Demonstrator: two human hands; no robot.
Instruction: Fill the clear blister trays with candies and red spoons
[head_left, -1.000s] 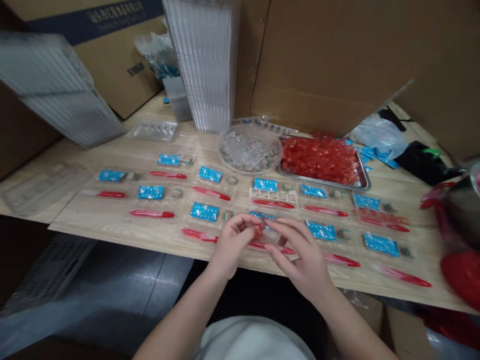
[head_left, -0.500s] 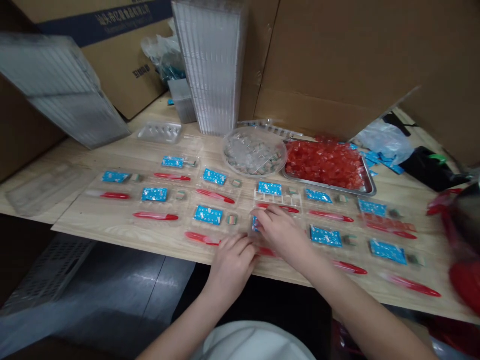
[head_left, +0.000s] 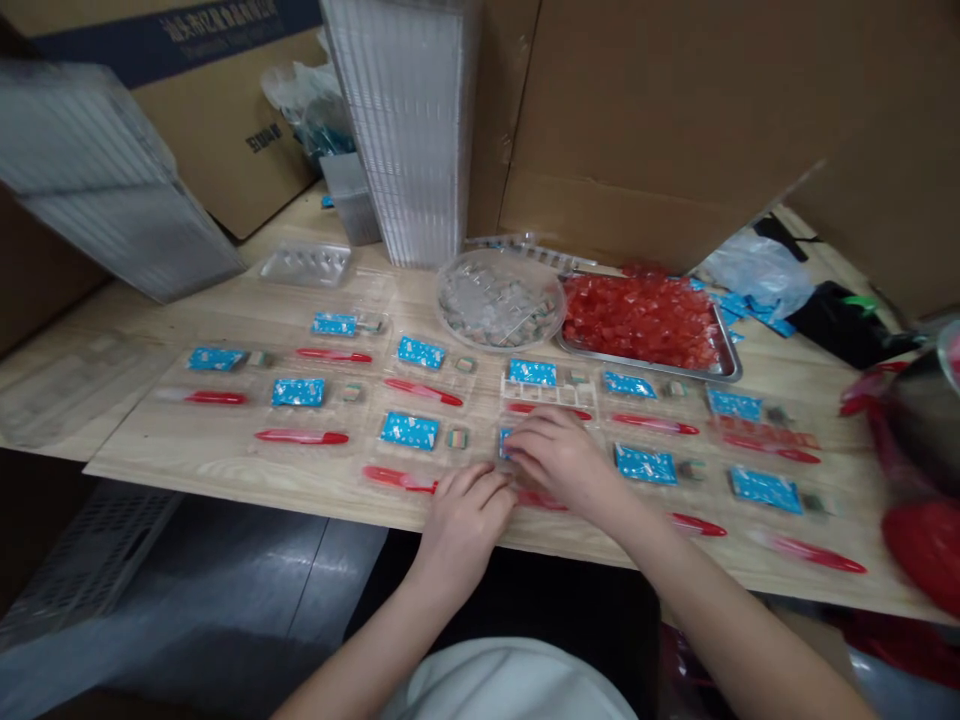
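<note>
Working with a light, even touch over a clear plastic blister tray (head_left: 504, 458) at the near edge of the pale wooden table (head_left: 225, 468), with the right hand (head_left: 559, 460) curled over a blue foil packet (head_left: 505, 442) and the left hand (head_left: 465, 525) half-closed just left of it, any grip hidden.

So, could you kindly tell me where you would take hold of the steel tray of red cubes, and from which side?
I would take the steel tray by its long front rim, coming from your side over the clear packs. That raised rim stands exposed, whereas the far side lies close under the cardboard sheet and the left end sits beside the round clear tub.
</note>
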